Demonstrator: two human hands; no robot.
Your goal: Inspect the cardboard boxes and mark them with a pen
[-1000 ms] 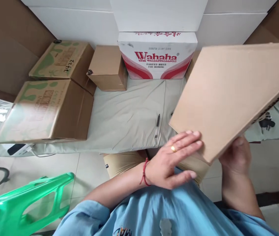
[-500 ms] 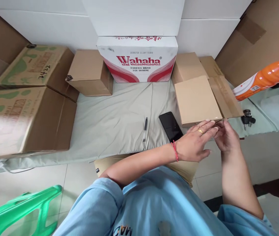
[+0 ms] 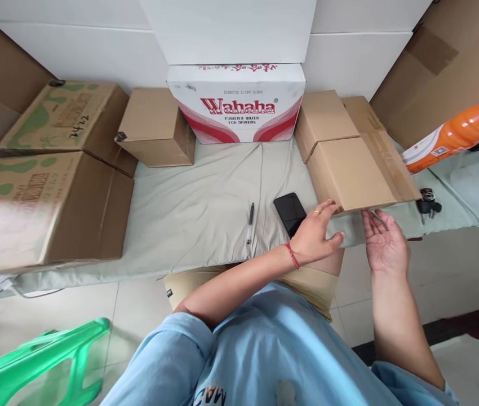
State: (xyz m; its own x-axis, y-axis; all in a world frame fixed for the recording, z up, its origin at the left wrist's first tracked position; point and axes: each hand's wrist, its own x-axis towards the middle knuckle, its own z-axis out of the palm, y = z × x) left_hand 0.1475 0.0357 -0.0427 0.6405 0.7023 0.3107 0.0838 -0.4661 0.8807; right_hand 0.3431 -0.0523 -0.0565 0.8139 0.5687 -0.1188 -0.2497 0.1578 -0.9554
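A plain brown cardboard box (image 3: 351, 172) sits at the right of the cloth-covered table, its near edge facing me. My left hand (image 3: 316, 232), wearing a ring and a red string bracelet, is at the box's near left corner, fingers extended and thumb apart. At the near edge, further right, my right hand (image 3: 385, 242) is palm up with its fingers loosely stretched toward the box's underside. Whether those fingertips touch the box is hard to tell. A black phone (image 3: 290, 211) lies just beyond my left hand, and a pen (image 3: 250, 223) lies left of it.
More brown boxes (image 3: 328, 115) adjoin the near one. A white and red Wahaha carton (image 3: 237, 107) stands at the back. Printed cartons (image 3: 64, 208) and a small box (image 3: 155, 121) are on the left. An orange bottle (image 3: 459, 135) and keys (image 3: 428, 204) are right; a green stool (image 3: 53, 361) stands below.
My left hand has slid left along the near edge to the corner. My right hand has opened palm up. The near box's top, raised before, now sits lower and level with its neighbour.
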